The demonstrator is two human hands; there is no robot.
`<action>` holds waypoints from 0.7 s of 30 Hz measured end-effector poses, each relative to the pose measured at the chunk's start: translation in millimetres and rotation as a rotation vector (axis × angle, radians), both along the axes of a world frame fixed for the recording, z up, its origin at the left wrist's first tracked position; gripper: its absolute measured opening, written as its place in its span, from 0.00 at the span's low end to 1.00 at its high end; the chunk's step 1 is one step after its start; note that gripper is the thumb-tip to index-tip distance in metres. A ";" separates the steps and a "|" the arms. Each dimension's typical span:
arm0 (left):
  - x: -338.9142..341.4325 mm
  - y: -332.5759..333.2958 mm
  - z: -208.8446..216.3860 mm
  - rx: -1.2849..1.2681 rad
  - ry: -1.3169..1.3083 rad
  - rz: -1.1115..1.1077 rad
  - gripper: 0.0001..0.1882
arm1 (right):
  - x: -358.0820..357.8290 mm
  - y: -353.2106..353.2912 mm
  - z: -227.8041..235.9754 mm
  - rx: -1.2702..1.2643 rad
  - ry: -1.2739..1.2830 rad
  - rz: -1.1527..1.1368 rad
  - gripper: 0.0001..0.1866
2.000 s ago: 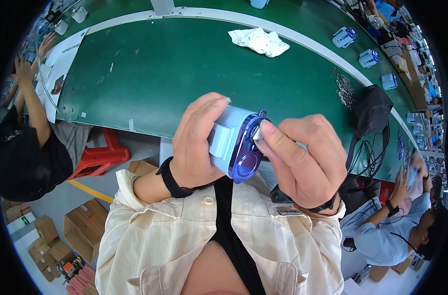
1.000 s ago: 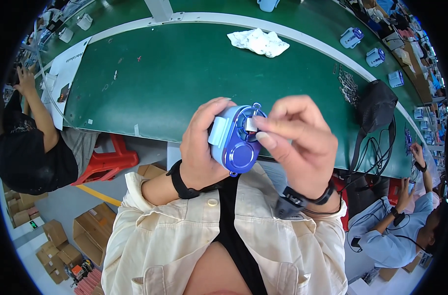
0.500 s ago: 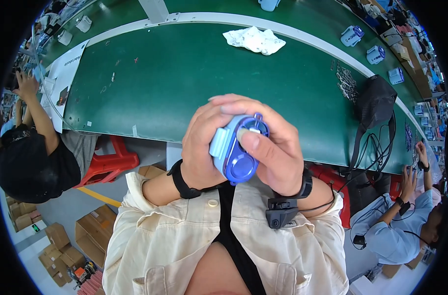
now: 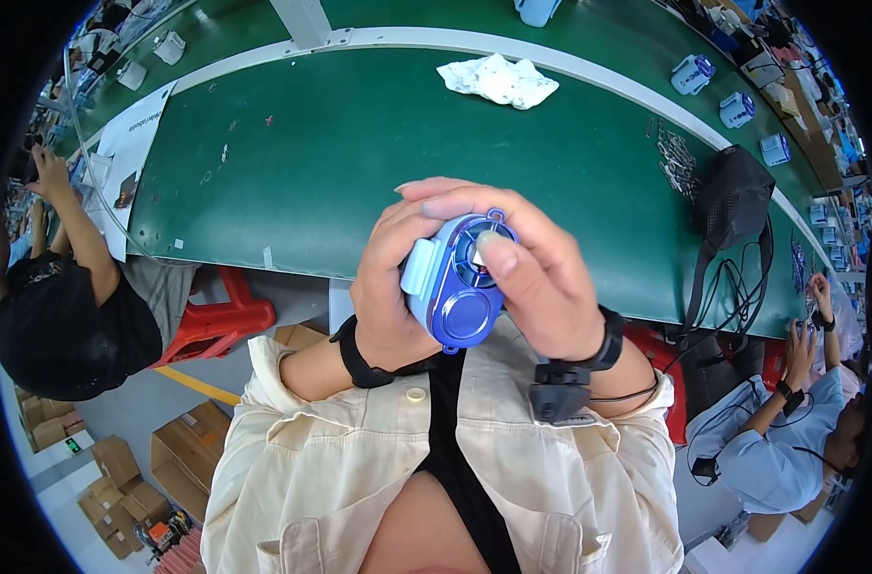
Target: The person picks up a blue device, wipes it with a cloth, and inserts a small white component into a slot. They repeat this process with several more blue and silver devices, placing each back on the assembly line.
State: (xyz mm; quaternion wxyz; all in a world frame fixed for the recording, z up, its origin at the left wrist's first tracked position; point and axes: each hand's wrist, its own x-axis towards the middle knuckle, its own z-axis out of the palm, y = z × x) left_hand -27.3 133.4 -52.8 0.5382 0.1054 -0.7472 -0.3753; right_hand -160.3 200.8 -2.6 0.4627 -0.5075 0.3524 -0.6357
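A small blue fan-like device (image 4: 464, 319) is held up in front of my chest, above the near table edge. Its body is light blue with a clip-like tab on the left side. The darker blue face has a round spoked grille at the top, a smooth disc below and small loops at both ends. My left hand (image 4: 390, 263) wraps its left side and back. My right hand (image 4: 551, 287) curls over the far side, fingers overlapping the left ones, with the thumb at the grille's right edge. A small white patch shows by the thumb; I cannot make it out.
On the green table (image 4: 302, 153) lie a crumpled white cloth (image 4: 498, 80), a pile of small metal pieces (image 4: 677, 163) and a black bag (image 4: 733, 196) with cables. Similar blue devices (image 4: 693, 75) stand beyond the white rail. Co-workers sit at left (image 4: 63, 325) and right (image 4: 771, 450).
The device has shifted slightly left and turned its face more towards me. My right thumb has slid up and rightward, uncovering more of the grille. My left hand keeps its hold.
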 end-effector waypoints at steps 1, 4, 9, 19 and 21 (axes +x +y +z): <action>0.3 -0.3 -0.9 -0.005 0.010 0.011 0.36 | 1.2 -0.4 -1.6 0.001 -0.001 0.000 0.22; 1.5 -0.9 -1.3 -0.001 0.001 0.002 0.36 | 3.6 -0.9 -4.5 -0.100 0.143 -0.082 0.22; 0.7 1.0 -7.7 0.051 -0.008 0.022 0.37 | 5.8 -0.1 -1.0 -0.039 0.184 -0.146 0.22; 1.8 -4.3 -5.0 -0.025 -0.052 -0.043 0.43 | -7.0 -1.8 4.5 0.061 -0.200 0.125 0.16; -0.7 -5.6 -9.0 -0.019 0.026 -0.034 0.39 | -5.5 -2.4 3.2 0.037 -0.176 0.124 0.15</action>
